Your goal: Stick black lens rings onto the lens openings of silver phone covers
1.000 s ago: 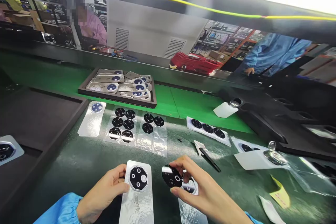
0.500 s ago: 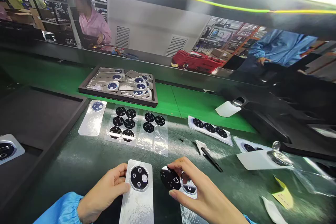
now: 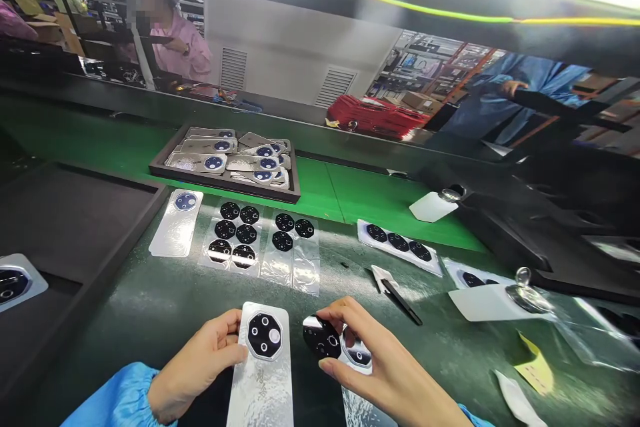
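My left hand [image 3: 203, 363] grips the left edge of a silver phone back panel [image 3: 263, 387], which has a black octagonal camera area with several rings near its top. Just right of that panel, my right hand [image 3: 365, 360] pinches a black octagonal lens cover [image 3: 320, 337] between thumb and fingers, tilted and apart from the panel. Beneath my right hand lies a second silver panel [image 3: 357, 407], partly hidden. Beyond my hands, clear sheets [image 3: 280, 273] carry several black lens covers [image 3: 247, 234].
A dark tray [image 3: 295, 190] of panels stands at the back. Left are a panel stack [image 3: 175, 230] and a large black tray [image 3: 115, 247]. Tweezers [image 3: 405, 303], a strip of covers [image 3: 399, 242], two white bottles [image 3: 485, 303] [image 3: 433, 207] and yellow paper [image 3: 537, 367] lie right. People work beyond.
My hands keep their holds, with the lens cover shifted very slightly left. In the background, the person in pink has raised an arm, and the person in blue has moved a hand onto a dark object.
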### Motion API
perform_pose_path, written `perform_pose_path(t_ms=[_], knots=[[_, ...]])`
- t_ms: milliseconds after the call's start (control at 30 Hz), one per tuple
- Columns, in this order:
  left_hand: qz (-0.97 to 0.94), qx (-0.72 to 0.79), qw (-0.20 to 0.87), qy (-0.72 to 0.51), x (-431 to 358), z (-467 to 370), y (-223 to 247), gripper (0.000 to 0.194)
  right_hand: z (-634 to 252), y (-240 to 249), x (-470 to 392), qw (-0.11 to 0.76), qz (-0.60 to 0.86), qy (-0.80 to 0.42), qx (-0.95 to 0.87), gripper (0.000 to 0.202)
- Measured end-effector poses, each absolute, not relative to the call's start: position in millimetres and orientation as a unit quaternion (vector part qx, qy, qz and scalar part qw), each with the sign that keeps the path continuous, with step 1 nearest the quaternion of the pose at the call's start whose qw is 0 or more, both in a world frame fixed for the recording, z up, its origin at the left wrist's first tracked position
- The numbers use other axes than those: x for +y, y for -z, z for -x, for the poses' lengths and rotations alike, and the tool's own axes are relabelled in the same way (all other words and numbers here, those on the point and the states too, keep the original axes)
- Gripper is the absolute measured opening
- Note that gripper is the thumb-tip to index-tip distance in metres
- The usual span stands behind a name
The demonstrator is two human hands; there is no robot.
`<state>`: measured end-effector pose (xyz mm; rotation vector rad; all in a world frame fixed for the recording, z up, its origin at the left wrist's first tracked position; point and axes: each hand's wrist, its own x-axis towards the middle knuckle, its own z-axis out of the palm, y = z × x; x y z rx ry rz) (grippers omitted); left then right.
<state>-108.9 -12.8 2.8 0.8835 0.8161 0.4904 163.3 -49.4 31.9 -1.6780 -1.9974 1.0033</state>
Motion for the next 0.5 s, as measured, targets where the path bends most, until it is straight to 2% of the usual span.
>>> perform_pose_path(t_ms=[500], knots=[[-0.415, 0.355, 0.805, -0.231, -13, 109, 0, 0.037, -129, -34, -41, 0.214, 0.566, -0.332, -0.724, 0.032]])
